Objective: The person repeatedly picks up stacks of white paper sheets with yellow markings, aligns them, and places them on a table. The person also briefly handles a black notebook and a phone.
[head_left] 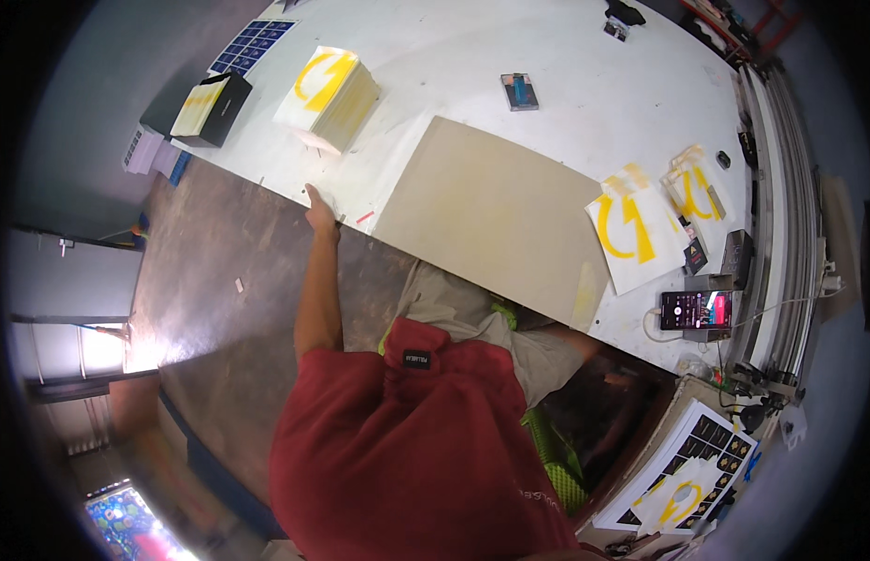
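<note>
My left hand (320, 213) rests at the near edge of the white table (407, 79), left of the board. One finger stretches out along the tabletop; the other fingers are mostly hidden, and I see nothing held. Just to its right lies a small red strip (365, 218). Beyond the hand stands a tall stack of white sheets (346, 103) with a yellow mark on top. A flat beige board (482, 210) covers the table in front of my body. My right hand is out of sight.
A black box of cards (220, 112) stands at the far left edge. Yellow-marked sheets (633, 238) lie on the right, near a lit phone (697, 310) with a white cable. A small blue-and-black pack (519, 92) lies farther back. Printed sheets (711, 439) sit at the lower right.
</note>
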Demonstrator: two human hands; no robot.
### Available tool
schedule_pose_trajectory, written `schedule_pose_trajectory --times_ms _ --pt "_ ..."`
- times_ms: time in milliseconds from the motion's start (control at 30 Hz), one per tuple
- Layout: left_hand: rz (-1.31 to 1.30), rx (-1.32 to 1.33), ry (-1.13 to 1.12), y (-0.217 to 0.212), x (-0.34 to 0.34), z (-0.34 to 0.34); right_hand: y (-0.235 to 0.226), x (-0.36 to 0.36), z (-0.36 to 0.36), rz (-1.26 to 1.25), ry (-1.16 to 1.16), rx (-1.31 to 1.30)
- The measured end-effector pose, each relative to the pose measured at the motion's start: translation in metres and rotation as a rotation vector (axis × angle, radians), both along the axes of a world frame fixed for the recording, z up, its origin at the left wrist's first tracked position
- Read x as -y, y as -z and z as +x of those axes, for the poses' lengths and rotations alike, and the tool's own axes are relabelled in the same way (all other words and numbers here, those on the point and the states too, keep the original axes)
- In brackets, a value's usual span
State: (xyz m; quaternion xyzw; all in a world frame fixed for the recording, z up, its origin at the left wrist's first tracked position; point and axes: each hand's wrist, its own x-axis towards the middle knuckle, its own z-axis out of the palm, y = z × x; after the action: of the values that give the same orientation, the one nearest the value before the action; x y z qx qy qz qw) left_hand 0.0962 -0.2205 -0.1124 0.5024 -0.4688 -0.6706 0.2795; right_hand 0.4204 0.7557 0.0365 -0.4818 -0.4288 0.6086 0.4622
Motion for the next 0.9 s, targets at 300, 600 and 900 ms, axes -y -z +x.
schedule_pose_trajectory --times_ms 300,600,900 --pt "0.014 0.033 -0.012 -0.004 -0.001 -0.006 -0.004 0.01 0.012 0.07 0.076 -0.042" --pt "-0.012 -0.007 0.086 0.024 0.025 0.01 -0.027 0.033 0.01 0.123 0.13 -0.067" --pt "-1.148 0.387 -0.174 -0.079 0.051 -0.008 -0.084 0.067 0.029 0.299 0.27 -0.228"
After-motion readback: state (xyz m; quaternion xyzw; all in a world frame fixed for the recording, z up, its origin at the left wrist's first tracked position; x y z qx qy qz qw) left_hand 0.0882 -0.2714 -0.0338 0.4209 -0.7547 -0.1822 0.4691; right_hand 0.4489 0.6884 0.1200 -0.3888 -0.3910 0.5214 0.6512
